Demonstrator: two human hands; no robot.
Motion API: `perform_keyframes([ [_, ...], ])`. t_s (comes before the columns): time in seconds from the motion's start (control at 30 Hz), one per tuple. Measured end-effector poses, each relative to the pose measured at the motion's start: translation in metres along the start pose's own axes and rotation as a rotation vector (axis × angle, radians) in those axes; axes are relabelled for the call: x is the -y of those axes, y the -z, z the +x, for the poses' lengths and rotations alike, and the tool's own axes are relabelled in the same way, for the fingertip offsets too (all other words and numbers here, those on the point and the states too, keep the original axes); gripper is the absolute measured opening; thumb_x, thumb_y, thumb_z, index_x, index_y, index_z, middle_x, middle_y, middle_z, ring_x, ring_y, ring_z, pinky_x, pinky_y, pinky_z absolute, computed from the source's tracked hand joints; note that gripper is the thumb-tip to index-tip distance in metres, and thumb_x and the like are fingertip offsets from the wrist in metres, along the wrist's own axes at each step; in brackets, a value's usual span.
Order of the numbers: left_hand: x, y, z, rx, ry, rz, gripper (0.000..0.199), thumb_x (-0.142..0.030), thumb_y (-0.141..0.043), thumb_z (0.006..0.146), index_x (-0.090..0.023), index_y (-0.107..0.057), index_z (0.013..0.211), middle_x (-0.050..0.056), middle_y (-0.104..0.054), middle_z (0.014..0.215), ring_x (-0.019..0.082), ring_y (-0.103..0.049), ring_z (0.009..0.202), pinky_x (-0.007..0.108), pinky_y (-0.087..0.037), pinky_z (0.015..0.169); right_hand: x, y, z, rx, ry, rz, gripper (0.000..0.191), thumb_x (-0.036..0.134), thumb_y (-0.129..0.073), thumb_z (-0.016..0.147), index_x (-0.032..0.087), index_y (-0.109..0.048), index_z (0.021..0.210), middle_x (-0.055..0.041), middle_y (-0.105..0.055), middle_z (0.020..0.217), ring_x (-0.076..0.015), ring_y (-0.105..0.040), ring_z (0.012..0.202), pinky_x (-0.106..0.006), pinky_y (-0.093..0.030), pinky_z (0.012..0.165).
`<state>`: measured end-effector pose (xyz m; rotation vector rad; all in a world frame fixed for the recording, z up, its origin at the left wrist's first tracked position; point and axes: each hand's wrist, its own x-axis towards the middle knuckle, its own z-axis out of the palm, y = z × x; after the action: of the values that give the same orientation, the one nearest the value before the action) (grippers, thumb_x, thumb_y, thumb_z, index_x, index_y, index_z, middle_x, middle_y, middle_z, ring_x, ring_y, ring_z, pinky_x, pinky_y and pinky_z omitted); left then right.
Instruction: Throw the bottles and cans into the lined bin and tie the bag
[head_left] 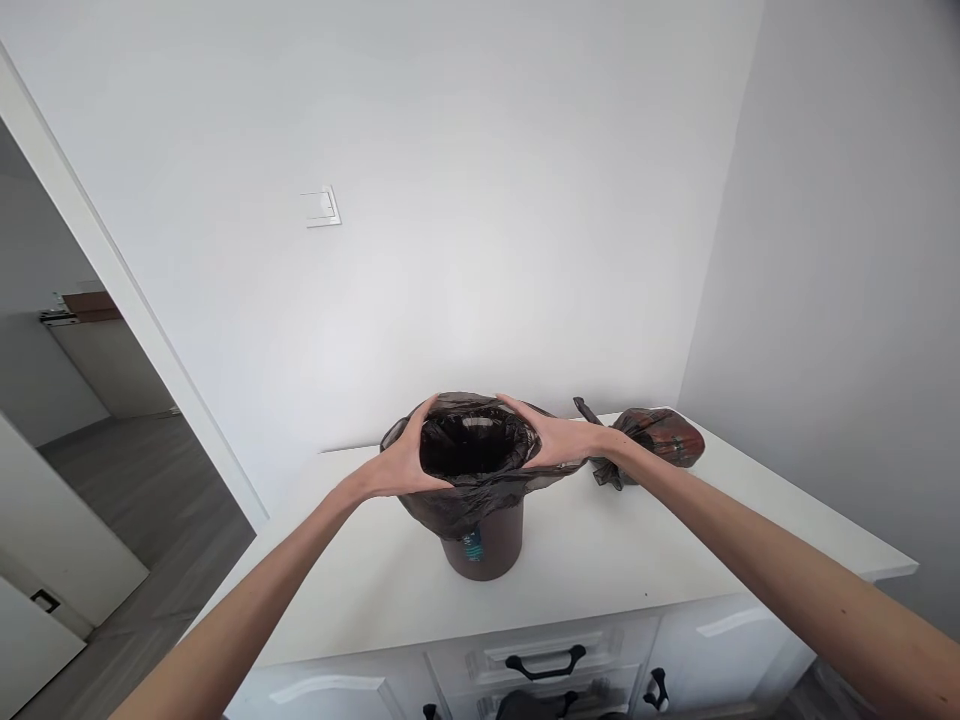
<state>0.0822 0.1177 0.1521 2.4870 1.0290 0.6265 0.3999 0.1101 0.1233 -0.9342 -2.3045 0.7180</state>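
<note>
A dark brown bin [495, 548] stands upright on the white cabinet top. A thin black plastic bag [457, 510] lines it and hangs loosely over its rim. My left hand [409, 460] lies on the bag at the rim's left side, thumb and fingers spread apart. On the right side of the rim my right hand [551, 438] rests on the bag in the same way, thumb and fingers apart. Between the hands the mouth of the lined bin is wide open, its inside dark.
A knotted black bag [660, 437] with something reddish in it lies on the right of the cabinet top [360, 590], near the wall. Black handles [546, 663] stick out in front. A light switch [322, 207] is on the wall; a doorway is at left.
</note>
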Motion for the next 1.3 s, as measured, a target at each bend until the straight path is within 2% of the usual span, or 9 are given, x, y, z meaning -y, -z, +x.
perform_keyframes([
  [0.17,0.030,0.004,-0.007,0.056,0.132,-0.171,0.135,-0.061,-0.084,0.073,-0.033,0.012,0.164,0.022,-0.005,0.173,0.040,-0.021,0.157,0.061,-0.034,0.120,-0.038,-0.019,0.003,0.075,-0.163,0.232,0.134,0.051,-0.083,0.079,0.027,0.016,0.165,-0.0208,-0.032,0.166,-0.0286,-0.045,0.147,-0.044,-0.041,0.119],
  [0.3,0.054,-0.002,-0.017,0.111,0.166,-0.400,0.139,-0.066,-0.082,0.073,-0.034,0.019,0.163,0.025,-0.021,0.169,0.041,-0.034,0.152,0.065,-0.037,0.116,-0.056,-0.042,0.002,0.080,-0.111,0.502,0.136,0.049,-0.087,0.076,0.033,0.015,0.164,-0.0171,-0.031,0.167,-0.0273,-0.045,0.146,-0.045,-0.043,0.117],
  [0.43,0.078,-0.026,-0.026,0.151,0.178,-0.460,0.139,-0.054,-0.092,0.065,-0.032,0.001,0.166,0.021,-0.029,0.168,0.041,-0.034,0.152,0.063,-0.037,0.118,-0.070,-0.066,-0.003,0.118,-0.125,0.645,0.133,0.042,-0.089,0.075,0.038,0.010,0.164,-0.0156,-0.043,0.160,-0.0290,-0.053,0.139,-0.048,-0.052,0.109],
  [0.6,0.102,-0.069,-0.039,0.247,0.215,-0.462,0.115,-0.047,-0.091,0.069,-0.029,-0.026,0.162,0.018,-0.045,0.159,0.041,-0.042,0.147,0.060,-0.047,0.111,-0.093,-0.101,-0.009,0.091,-0.128,0.593,0.139,0.040,-0.091,0.072,0.034,0.013,0.164,-0.0166,-0.050,0.154,-0.0299,-0.055,0.136,-0.050,-0.050,0.110],
  [0.8,0.109,-0.099,-0.073,0.012,0.187,-0.343,0.141,-0.048,-0.094,0.065,-0.029,0.003,0.166,0.020,-0.036,0.164,0.040,-0.039,0.149,0.059,-0.037,0.120,-0.104,-0.118,-0.033,-0.037,-0.143,0.253,0.141,0.032,-0.091,0.068,0.031,0.012,0.164,-0.0192,-0.049,0.154,-0.0358,-0.046,0.144,-0.053,-0.047,0.109],
  [0.93,0.112,-0.107,-0.118,-0.201,0.212,-0.221,0.135,-0.052,-0.091,0.067,-0.034,0.000,0.165,0.016,-0.018,0.173,0.038,-0.023,0.157,0.057,-0.026,0.126,-0.080,-0.099,-0.056,-0.187,-0.231,-0.026,0.122,0.031,-0.085,0.072,0.030,-0.006,0.165,-0.0192,-0.051,0.151,-0.0369,-0.055,0.136,-0.055,-0.048,0.107],
  [1.1,0.125,-0.121,-0.174,-0.368,0.423,-0.205,0.093,-0.061,-0.072,0.085,-0.036,-0.023,0.160,0.011,-0.030,0.170,0.035,-0.036,0.152,0.053,-0.040,0.119,-0.004,-0.073,-0.065,-0.508,-0.089,-0.177,0.068,0.029,-0.059,0.094,0.034,-0.032,0.156,-0.0110,-0.049,0.149,-0.0198,-0.071,0.100,-0.042,-0.057,0.094],
  [1.2,0.132,-0.130,-0.186,-0.361,0.512,-0.063,0.080,-0.066,-0.059,0.091,-0.028,-0.033,0.157,0.012,-0.042,0.163,0.034,-0.041,0.150,0.052,-0.038,0.120,0.036,-0.071,-0.053,-0.354,0.043,-0.228,0.054,0.033,-0.056,0.099,0.035,-0.041,0.151,-0.0081,-0.050,0.148,-0.0153,-0.070,0.086,-0.038,-0.058,0.087],
  [1.3,0.133,-0.136,-0.186,-0.327,0.561,0.054,0.075,-0.068,-0.044,0.096,-0.023,-0.035,0.155,0.012,-0.046,0.161,0.032,-0.047,0.146,0.048,-0.044,0.114,0.051,-0.074,-0.037,-0.275,0.063,-0.305,0.031,0.041,-0.055,0.102,0.027,-0.063,0.129,-0.0068,-0.065,0.120,-0.0172,-0.067,0.083,-0.036,-0.056,0.081],
])
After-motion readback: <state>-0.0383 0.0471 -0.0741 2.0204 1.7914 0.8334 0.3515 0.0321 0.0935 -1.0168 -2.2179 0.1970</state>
